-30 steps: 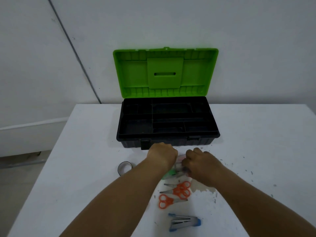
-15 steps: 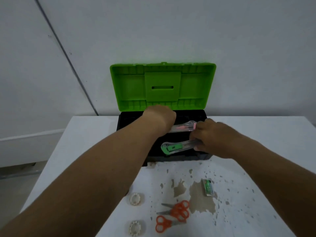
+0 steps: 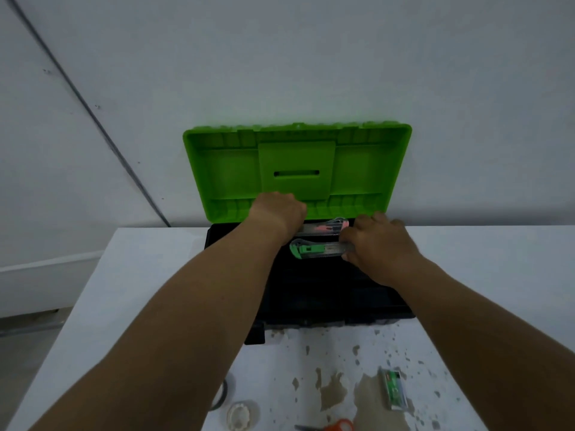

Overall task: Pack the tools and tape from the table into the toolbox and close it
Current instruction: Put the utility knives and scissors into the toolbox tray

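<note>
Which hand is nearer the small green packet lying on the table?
Right. The right hand is over the toolbox, directly beyond the green packet; the left hand is farther, toward the lid.

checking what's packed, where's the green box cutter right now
In the head view, the green box cutter is over the open toolbox, held by the right hand, just in front of the pink cutter.
</note>
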